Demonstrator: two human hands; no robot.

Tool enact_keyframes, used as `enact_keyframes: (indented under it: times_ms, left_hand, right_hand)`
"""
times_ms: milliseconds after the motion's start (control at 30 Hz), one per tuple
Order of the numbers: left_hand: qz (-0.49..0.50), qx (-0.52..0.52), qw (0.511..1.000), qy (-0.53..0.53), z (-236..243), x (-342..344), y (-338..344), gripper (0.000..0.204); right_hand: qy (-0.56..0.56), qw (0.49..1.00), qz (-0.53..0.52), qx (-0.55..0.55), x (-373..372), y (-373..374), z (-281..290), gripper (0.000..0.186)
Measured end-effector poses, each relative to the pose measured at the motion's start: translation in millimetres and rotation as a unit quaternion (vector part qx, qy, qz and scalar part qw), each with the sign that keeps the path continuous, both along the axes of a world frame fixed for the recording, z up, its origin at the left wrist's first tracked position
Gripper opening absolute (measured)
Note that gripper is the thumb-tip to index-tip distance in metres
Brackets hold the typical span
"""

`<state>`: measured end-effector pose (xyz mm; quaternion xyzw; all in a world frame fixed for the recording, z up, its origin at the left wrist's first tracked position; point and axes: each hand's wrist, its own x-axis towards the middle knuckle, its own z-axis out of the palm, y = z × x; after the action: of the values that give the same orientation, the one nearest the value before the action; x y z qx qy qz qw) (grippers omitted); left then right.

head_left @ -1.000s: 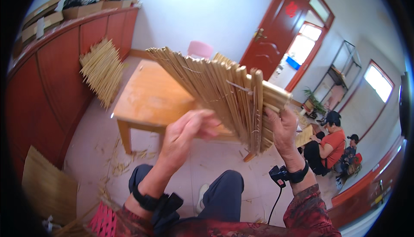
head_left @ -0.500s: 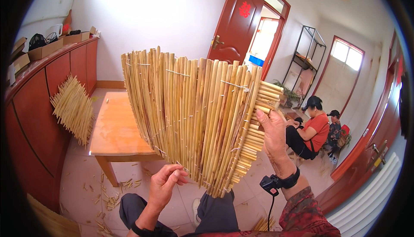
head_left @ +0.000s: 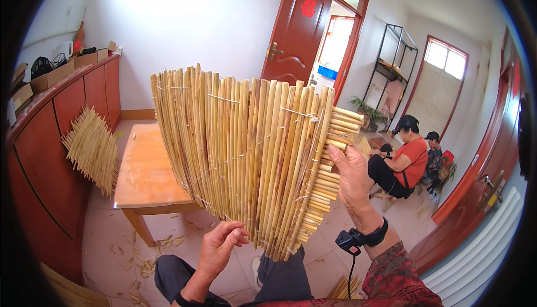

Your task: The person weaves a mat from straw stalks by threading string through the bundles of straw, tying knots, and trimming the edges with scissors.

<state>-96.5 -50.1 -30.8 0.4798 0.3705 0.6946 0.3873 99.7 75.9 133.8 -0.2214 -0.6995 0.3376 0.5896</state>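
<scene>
Right hand (head_left: 355, 179) is up, thumb clamping the stalk mat (head_left: 246, 161) by its right edge over the knees (head_left: 172, 270); left hand (head_left: 219, 248) curls at its bottom, can't tell if gripping. Red character (head_left: 308, 6) on the door (head_left: 296, 36).

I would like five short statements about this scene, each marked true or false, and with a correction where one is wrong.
1. The right hand holds the stick mat at its right side. True.
2. The left hand is at the mat's top edge. False: it is by the bottom edge.
3. A second mat of sticks leans against the red cabinet. True.
4. The red door is fully shut. False: it stands open.
5. The table has a bright blue top. False: its top is orange-brown.
</scene>
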Motion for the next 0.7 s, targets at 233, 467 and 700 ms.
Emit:
enact_keyframes:
  times_ms: [233,467,700]
  left_hand:
    - [0.202,0.124,0.917,0.322,30,16,2,0.031]
    - [0.191,0.21,0.885,0.369,76,45,0,0.046]
    - [0.3,0.126,0.906,0.272,97,-13,-29,0.029]
  right_hand:
    - [0.012,0.999,0.03,-0.014,0,-5,-3,0.022]
    - [-0.033,0.999,0.012,0.001,-1,-32,-12,0.023]
    - [-0.103,0.989,0.003,0.101,-5,-48,-30,0.021]
